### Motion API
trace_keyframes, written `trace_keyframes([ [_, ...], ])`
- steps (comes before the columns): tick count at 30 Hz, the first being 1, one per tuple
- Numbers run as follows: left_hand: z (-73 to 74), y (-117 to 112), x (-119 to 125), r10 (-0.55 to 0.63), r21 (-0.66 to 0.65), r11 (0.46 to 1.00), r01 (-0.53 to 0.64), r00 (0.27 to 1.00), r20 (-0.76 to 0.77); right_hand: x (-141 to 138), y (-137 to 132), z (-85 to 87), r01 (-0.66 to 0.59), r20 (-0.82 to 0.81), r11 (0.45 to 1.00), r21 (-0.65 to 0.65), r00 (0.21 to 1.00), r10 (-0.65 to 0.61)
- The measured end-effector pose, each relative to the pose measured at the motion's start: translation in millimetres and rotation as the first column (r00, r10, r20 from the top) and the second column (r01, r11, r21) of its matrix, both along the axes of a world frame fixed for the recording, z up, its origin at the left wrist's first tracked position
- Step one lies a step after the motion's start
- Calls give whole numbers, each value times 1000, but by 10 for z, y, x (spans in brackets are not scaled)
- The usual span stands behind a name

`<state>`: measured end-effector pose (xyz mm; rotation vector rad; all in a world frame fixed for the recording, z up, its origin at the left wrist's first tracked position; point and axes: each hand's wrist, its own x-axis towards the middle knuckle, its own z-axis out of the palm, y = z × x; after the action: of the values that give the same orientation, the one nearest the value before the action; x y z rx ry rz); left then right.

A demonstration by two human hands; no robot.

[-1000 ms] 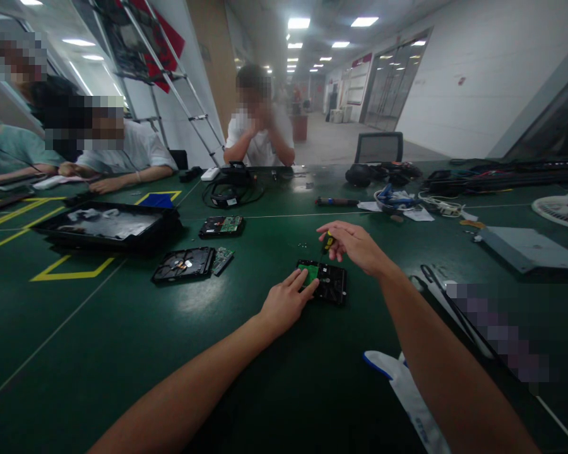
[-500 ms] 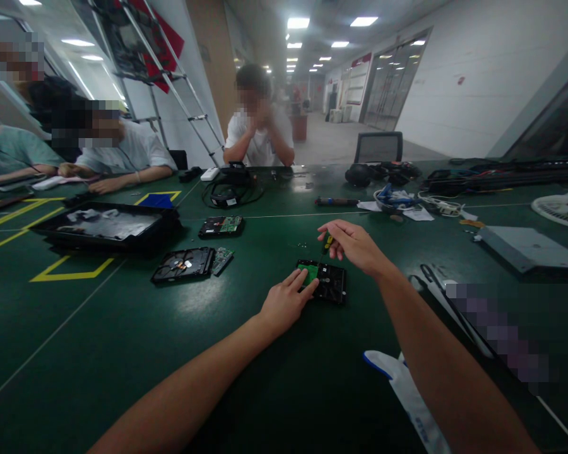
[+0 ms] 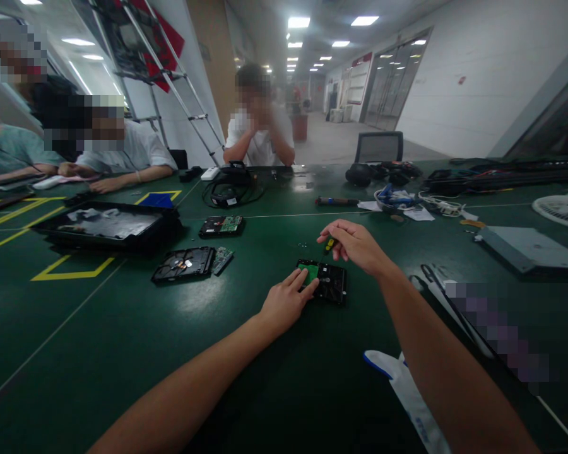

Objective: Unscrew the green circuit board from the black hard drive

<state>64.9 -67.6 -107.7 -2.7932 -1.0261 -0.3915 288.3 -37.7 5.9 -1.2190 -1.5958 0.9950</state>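
A black hard drive (image 3: pixel 334 284) with a green circuit board (image 3: pixel 311 272) lies on the green table in front of me. My left hand (image 3: pixel 284 301) rests on its left part, fingers stretched out and spread over the board. Above the drive's far edge, my right hand (image 3: pixel 353 244) pinches a small screwdriver with a yellow and black handle (image 3: pixel 330 246). The screwdriver's thin shaft points down at the drive; whether its tip touches a screw is too small to tell. Several tiny screws (image 3: pixel 303 244) lie just beyond the drive.
To the left are an opened drive (image 3: pixel 182 265), a loose circuit board (image 3: pixel 223 260), another drive (image 3: pixel 221 226) and a black tray (image 3: pixel 108 224). A dark tool (image 3: pixel 337 202) lies farther back. A metal box (image 3: pixel 532 249) and a white glove (image 3: pixel 414 397) are on the right. People sit across the table.
My right hand and the screwdriver have shifted very slightly, and the handle leans a little more to the right. The left hand and the hard drive stay in place.
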Motion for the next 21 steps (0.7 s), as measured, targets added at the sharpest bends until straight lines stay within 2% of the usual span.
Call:
trace_keyframes([
  [4, 5, 1, 1, 4, -9, 1000, -4, 1000, -11, -32, -23, 33, -41, -44, 999, -24, 998, 40],
  [6, 11, -1, 1, 4, -10, 1000, -5, 1000, -16, -34, -39, 50, -43, -11, 999, -14, 999, 43],
  [10, 25, -9, -1, 3, -6, 1000, -3, 1000, -19, -14, -59, 62, 28, 112, 998, 56, 993, -34],
  [14, 30, -11, -2, 0, -4, 1000, 0, 1000, -7, -10, -51, 37, 85, 94, 994, 65, 991, -91],
  [21, 26, -6, 2, 6, -7, 1000, -6, 1000, -20, -63, -23, 14, -33, -19, 999, -8, 999, 33],
])
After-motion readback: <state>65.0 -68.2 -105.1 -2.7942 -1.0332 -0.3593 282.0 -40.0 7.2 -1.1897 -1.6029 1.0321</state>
